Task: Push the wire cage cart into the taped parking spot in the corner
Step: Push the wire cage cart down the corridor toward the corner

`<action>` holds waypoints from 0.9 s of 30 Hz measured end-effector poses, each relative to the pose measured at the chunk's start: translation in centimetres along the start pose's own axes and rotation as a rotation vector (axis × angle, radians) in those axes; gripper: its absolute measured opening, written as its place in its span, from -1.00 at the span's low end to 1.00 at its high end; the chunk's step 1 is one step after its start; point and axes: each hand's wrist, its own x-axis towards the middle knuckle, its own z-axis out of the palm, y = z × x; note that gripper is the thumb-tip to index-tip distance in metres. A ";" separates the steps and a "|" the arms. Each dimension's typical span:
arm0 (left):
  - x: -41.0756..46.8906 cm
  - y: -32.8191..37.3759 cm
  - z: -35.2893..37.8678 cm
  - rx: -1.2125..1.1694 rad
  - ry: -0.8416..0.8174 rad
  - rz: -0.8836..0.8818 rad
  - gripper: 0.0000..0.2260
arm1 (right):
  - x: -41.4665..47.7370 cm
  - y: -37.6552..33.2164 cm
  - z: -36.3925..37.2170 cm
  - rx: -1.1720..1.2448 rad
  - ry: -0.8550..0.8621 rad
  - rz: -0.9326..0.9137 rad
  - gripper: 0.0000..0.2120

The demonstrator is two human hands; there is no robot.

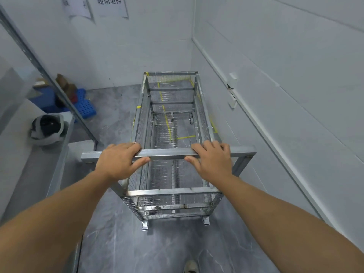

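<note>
On the far left, a gray shelf (59,146) holds a helmet (48,128). Behind it, blue plastic pieces (86,105) lie on the floor (116,119) by the back wall.

The left hand (118,160) grips the handle bar (167,153) of the cart (171,134). Its fingers (132,147) curl over the top of the bar, and the thumb presses from below, so the hand is closed around it.

The cart stands in the middle, long and made of wire mesh. Its far end is near the corner of the room. Yellow tape (167,121) shows on the floor through the mesh, under the cart and beside it.

The right hand (212,160) holds the same bar, fingers wrapped over the top and thumb under.

On the right is a white wall (285,95).
</note>
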 end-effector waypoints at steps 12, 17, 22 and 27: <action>13.1 -8.1 3.6 0.014 -0.001 0.036 -0.54 | 13.5 2.4 6.4 -0.016 -0.013 0.011 -0.55; 19.0 -11.5 5.1 0.051 0.039 0.074 -0.56 | 19.5 3.6 9.3 -0.033 -0.009 0.029 -0.58; 25.0 -15.6 6.5 0.039 0.003 0.080 -0.56 | 25.8 4.3 12.2 -0.047 -0.019 0.049 -0.55; 30.9 -19.3 8.1 0.016 -0.003 0.101 -0.55 | 31.9 5.1 15.1 -0.068 -0.027 0.067 -0.54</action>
